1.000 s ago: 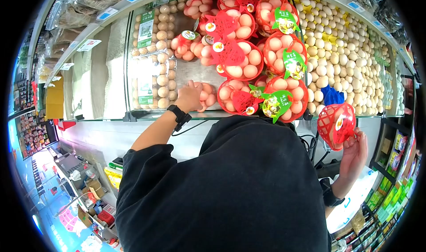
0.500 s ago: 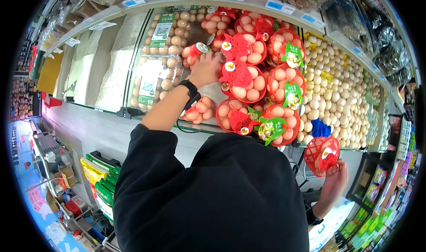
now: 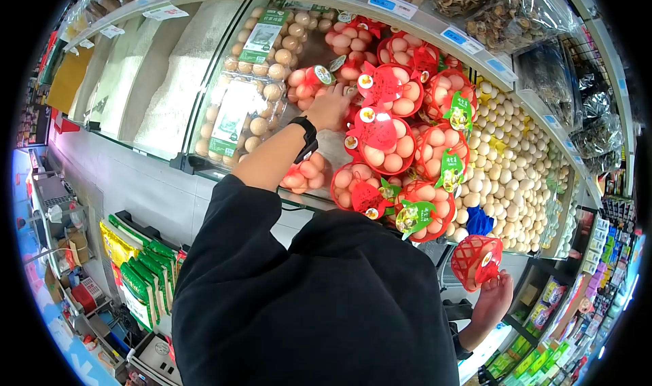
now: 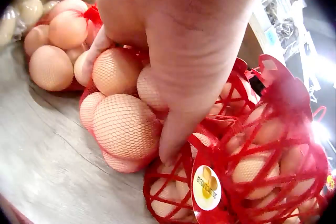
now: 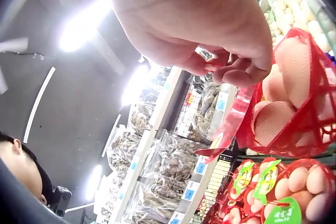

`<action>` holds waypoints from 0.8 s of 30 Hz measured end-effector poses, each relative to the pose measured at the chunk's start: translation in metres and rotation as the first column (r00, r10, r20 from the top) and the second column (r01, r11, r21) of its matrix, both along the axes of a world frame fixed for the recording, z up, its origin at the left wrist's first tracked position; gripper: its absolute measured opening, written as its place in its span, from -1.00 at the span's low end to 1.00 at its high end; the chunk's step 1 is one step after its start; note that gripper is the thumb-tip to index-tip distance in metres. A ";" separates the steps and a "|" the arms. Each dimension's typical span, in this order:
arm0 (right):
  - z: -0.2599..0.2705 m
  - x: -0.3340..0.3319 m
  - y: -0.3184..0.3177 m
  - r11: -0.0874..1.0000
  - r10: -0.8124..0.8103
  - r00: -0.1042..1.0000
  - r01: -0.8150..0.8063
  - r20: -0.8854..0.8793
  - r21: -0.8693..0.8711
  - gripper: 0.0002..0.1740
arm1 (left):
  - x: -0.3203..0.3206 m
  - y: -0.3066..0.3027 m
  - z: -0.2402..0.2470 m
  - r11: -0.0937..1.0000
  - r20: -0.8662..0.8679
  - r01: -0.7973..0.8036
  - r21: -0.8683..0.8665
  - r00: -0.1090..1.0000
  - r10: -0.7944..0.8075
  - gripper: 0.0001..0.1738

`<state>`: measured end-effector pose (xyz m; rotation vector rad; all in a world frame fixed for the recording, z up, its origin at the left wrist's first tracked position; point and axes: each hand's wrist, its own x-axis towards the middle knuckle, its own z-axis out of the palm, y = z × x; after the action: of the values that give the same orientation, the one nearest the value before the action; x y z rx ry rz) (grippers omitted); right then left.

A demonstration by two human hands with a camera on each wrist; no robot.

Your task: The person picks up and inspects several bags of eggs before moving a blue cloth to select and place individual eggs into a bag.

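Observation:
The left hand (image 3: 329, 109) reaches into the egg display. In the left wrist view that hand (image 4: 178, 40) has its thumb and fingers curled round a red net bag of brown eggs (image 4: 126, 127), beside a red mesh basket of eggs (image 4: 257, 171) with a round label. Out at the right, the right hand (image 3: 494, 298) holds a red mesh basket of eggs (image 3: 468, 262). Seen from the right wrist, the right hand (image 5: 205, 29) pinches the red top of this basket (image 5: 294, 98), which hangs beside the fingers.
Clear egg cartons (image 3: 234, 114) lie left of the net bags. Loose pale eggs (image 3: 509, 175) fill the right section, with a blue bag (image 3: 479, 221) at its front. A shelf edge with price labels (image 3: 394, 4) crosses above. Green and yellow packs (image 3: 146, 270) stand at lower left.
The left hand has left the net bag at the front edge and moved farther back to other bagged eggs. The head view has turned; the right hand still holds its basket.

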<state>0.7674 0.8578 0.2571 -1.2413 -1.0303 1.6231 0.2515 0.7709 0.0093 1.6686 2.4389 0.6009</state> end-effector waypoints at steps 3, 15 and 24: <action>-0.004 -0.001 0.004 1.000 0.028 0.999 -0.028 -0.020 0.002 -0.83 | -0.003 -0.001 0.002 1.000 0.115 -0.014 -0.001 0.993 0.014 -0.05; 0.003 0.007 -0.001 1.000 0.016 0.999 -0.016 -0.030 0.024 -0.82 | -0.007 -0.019 0.004 0.993 0.350 0.033 0.117 0.934 -0.072 -0.30; -0.005 0.019 0.000 0.994 0.110 0.993 -0.111 -0.044 -0.021 -0.81 | -0.012 -0.061 0.026 0.988 0.649 0.140 0.060 0.747 -0.145 -0.19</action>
<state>0.7866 0.8582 0.2519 -1.1776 -1.0721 1.7432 0.2392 0.7103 0.0349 1.3168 1.7843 0.9730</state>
